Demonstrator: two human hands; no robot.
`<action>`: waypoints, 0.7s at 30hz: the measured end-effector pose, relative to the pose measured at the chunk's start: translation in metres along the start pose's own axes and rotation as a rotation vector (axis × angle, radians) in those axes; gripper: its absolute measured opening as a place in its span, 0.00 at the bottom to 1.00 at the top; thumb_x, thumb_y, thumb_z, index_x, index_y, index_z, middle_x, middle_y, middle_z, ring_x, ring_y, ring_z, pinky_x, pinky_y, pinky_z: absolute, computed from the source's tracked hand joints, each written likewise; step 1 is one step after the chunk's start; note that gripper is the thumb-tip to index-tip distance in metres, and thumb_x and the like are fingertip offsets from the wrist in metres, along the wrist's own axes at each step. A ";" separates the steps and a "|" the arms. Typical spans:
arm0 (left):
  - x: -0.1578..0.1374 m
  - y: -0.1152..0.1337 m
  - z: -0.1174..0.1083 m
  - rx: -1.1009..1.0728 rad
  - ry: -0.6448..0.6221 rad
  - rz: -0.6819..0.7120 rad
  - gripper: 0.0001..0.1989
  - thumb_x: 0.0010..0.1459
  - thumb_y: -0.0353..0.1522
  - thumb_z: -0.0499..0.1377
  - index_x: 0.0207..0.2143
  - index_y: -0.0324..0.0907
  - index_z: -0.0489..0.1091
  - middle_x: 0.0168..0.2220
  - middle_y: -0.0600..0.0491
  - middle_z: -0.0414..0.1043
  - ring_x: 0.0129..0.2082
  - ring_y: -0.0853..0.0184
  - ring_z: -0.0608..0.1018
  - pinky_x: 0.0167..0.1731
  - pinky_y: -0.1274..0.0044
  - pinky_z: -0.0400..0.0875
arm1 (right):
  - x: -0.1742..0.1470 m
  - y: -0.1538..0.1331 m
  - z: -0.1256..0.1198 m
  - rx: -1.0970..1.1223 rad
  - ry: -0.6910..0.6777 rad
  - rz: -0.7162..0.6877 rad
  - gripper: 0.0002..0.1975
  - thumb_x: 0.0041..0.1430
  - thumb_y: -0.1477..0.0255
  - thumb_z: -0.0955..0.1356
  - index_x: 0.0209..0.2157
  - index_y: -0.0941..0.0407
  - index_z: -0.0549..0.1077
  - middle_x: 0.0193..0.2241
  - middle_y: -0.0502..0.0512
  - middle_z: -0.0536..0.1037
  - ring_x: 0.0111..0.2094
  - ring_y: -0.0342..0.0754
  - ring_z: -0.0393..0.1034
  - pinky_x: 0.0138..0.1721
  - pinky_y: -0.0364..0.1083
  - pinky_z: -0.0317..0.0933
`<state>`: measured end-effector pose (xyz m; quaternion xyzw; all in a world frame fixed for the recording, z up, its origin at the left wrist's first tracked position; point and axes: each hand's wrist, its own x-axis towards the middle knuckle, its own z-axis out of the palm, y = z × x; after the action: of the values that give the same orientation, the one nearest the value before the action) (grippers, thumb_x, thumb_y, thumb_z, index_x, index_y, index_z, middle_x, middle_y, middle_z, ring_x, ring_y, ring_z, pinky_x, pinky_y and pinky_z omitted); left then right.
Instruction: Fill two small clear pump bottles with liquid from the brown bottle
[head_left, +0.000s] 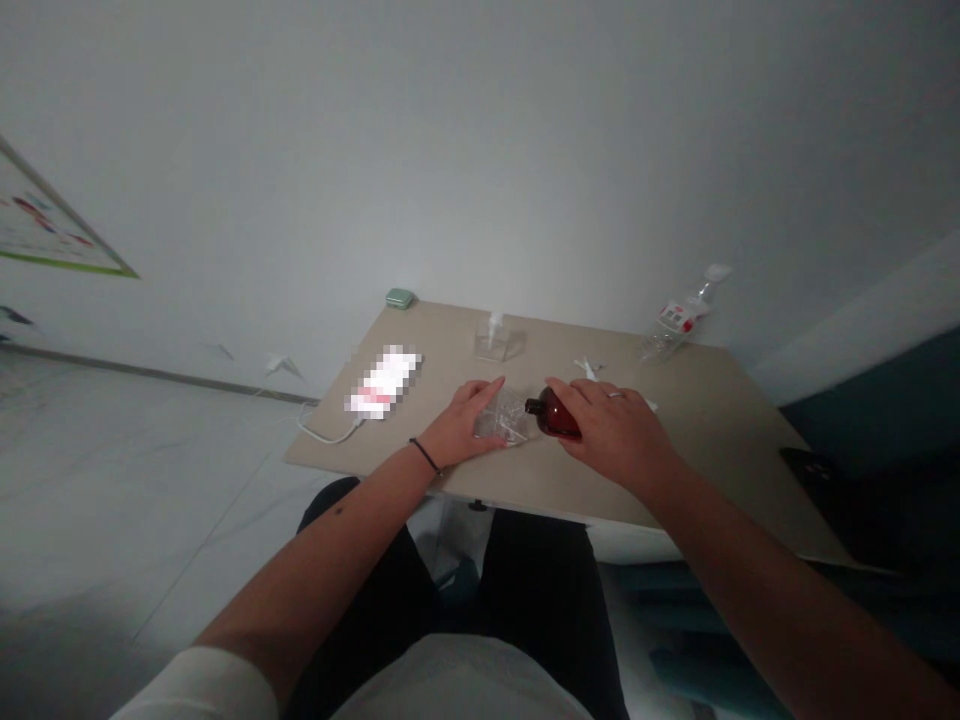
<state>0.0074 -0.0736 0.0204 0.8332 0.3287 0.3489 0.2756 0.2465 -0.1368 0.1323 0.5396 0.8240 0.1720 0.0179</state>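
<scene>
My left hand (466,425) is wrapped around the side of a clear container (511,415) near the front of the desk. Thin, light streaks show in the container; what they are I cannot make out. My right hand (619,430) grips a dark amber bottle (557,413) from above, its fingers hiding the base. The bottle lies tipped on its side in the hand, its uncapped-looking black neck pointing left at the container's right side. Whether any liquid is coming out cannot be seen.
On the beige desk (720,440) lie a bright, blurred-out phone (386,383) with a white cable (330,438), and a green case (399,299). Behind my hands stand a small clear dispenser bottle (492,342), a white item (589,370) and a large plastic bottle (679,317) near the wall.
</scene>
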 end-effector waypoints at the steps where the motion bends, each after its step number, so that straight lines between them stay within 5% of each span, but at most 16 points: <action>1: 0.000 0.000 0.000 0.002 -0.003 0.002 0.50 0.53 0.44 0.69 0.71 0.49 0.45 0.59 0.43 0.58 0.61 0.51 0.65 0.64 0.53 0.59 | 0.000 0.000 0.000 0.000 0.000 0.000 0.34 0.58 0.66 0.69 0.65 0.54 0.60 0.54 0.63 0.75 0.50 0.60 0.70 0.45 0.53 0.58; 21: 0.000 -0.001 0.001 0.029 -0.027 0.001 0.50 0.55 0.44 0.68 0.72 0.48 0.43 0.60 0.42 0.57 0.62 0.51 0.64 0.66 0.54 0.57 | -0.001 0.001 -0.001 0.005 -0.008 -0.002 0.33 0.59 0.67 0.69 0.65 0.55 0.60 0.54 0.65 0.75 0.50 0.61 0.70 0.45 0.53 0.58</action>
<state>0.0079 -0.0729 0.0190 0.8419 0.3294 0.3332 0.2677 0.2476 -0.1381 0.1338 0.5396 0.8248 0.1677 0.0200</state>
